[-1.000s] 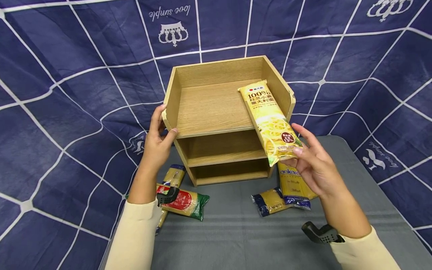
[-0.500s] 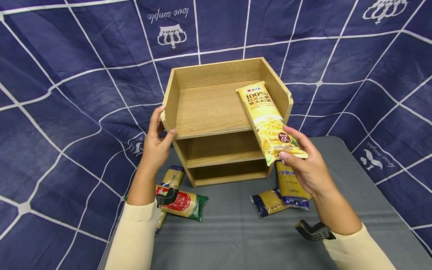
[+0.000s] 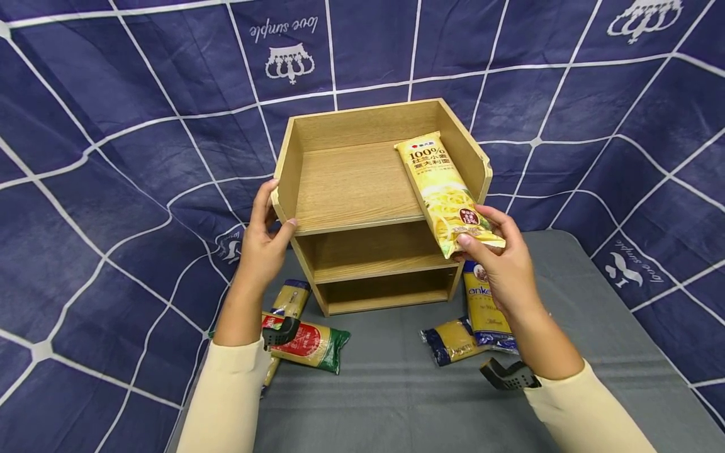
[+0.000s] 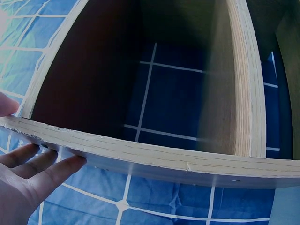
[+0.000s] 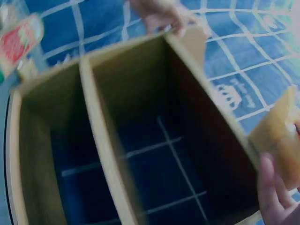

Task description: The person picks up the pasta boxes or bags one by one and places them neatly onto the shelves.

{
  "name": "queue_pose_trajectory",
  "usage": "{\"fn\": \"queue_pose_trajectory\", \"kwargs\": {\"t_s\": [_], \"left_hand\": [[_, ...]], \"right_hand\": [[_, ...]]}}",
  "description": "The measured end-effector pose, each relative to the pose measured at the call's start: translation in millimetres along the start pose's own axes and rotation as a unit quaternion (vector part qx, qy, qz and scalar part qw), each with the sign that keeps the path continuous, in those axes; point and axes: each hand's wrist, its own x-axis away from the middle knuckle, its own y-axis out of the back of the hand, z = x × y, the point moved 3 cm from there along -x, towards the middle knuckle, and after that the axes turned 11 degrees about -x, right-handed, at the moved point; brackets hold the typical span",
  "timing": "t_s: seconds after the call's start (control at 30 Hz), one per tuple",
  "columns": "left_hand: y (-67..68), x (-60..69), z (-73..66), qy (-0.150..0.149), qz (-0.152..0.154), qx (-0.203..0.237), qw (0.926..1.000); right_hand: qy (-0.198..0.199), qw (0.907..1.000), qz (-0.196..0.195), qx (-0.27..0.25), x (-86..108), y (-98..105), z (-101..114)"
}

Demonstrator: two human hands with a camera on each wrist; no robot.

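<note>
Yellow pack [image 3: 436, 182] in right grip [image 3: 501, 258]; left forearm [image 3: 240, 314] partly hides red-green packet [image 3: 310, 343].

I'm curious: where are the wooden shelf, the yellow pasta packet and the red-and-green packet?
Wooden shelf [image 3: 352, 189]: head view, bare part of its top board.
Yellow pasta packet [image 3: 440, 187]: head view, middle of its printed front.
Red-and-green packet [image 3: 308, 340]: head view, its red label.

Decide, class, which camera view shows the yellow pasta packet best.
The head view: the yellow pasta packet is nearly whole in sight, its printed front readable, the right hand gripping its near end. The right wrist view catches only a blurred part at the frame's right edge; the left wrist view shows none of it.
</note>
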Motion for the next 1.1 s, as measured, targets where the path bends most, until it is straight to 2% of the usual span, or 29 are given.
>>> {"fn": "queue_pose_trajectory", "kwargs": {"t_s": [0.13, 0.2, 0.3, 0.37, 0.43, 0.5, 0.73, 1.1], "left_hand": [[0.4, 0.5, -0.3, 0.0, -0.001, 0.002, 1.0], [0.4, 0.7, -0.4, 0.0, 0.0, 0.0, 1.0], [0.8, 0.8, -0.6, -0.001, 0.0, -0.002, 1.0], [1.0, 0.7, -0.6, -0.001, 0.0, -0.004, 1.0], [1.1, 0.6, -0.5, 0.0, 0.0, -0.004, 1.0], [0.9, 0.5, -0.5, 0.0, 0.0, -0.004, 1.0], [-0.6, 1.4, -0.2, 0.003, 0.001, -0.003, 1.0], [-0.1, 1.0, -0.5, 0.001, -0.002, 0.002, 1.0]], "right_hand": [[0.049, 0.9941, -0.049, 0.084, -4.0, 0, -3], [0.083, 0.986, -0.067, 0.129, -6.1, 0, -3], [0.133, 0.967, -0.089, 0.198, -9.9, -2, -3], [0.154, 0.9592, -0.096, 0.217, -13.3, -3, -3], [0.163, 0.9571, -0.097, 0.219, -16.6, -4, -3], [0.163, 0.9594, -0.093, 0.211, -19.5, -4, -5], [0.125, 0.975, -0.08, 0.166, -26.5, -5, -9], [0.101, 0.981, -0.082, 0.144, -30.9, -6, -13]]}}
